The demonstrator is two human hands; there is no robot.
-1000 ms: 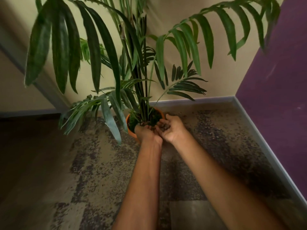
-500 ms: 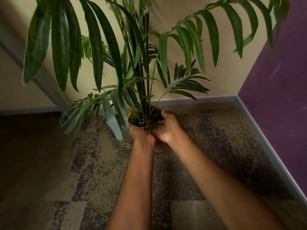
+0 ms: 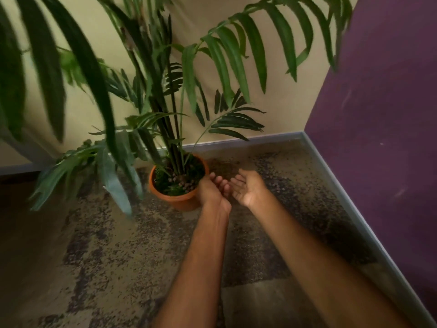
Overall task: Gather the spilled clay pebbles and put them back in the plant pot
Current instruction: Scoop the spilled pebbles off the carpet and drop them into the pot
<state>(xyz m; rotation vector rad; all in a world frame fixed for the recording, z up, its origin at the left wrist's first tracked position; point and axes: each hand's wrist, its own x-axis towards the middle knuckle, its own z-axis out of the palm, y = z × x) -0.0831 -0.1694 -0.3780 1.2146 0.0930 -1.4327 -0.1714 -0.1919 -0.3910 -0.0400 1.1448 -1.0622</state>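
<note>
Both hands have drawn back from over the pot and no longer cup pebbles above the soil; they now sit just right of the rim, empty. Nearest, two bare forearms reach forward over the mottled carpet (image 3: 123, 252). The left hand (image 3: 212, 188) is beside the plant pot (image 3: 179, 201), touching or nearly touching its right wall, fingers (image 3: 218, 179) loosely curled and holding nothing. The right hand (image 3: 249, 187) lies palm up, fingers spread wide, empty. Beyond them, clay pebbles (image 3: 185, 182) rest in the pot at the base of the palm plant (image 3: 170, 119). Farther back, a grey skirting board (image 3: 248, 139) meets the purple wall (image 3: 378, 114).
</note>
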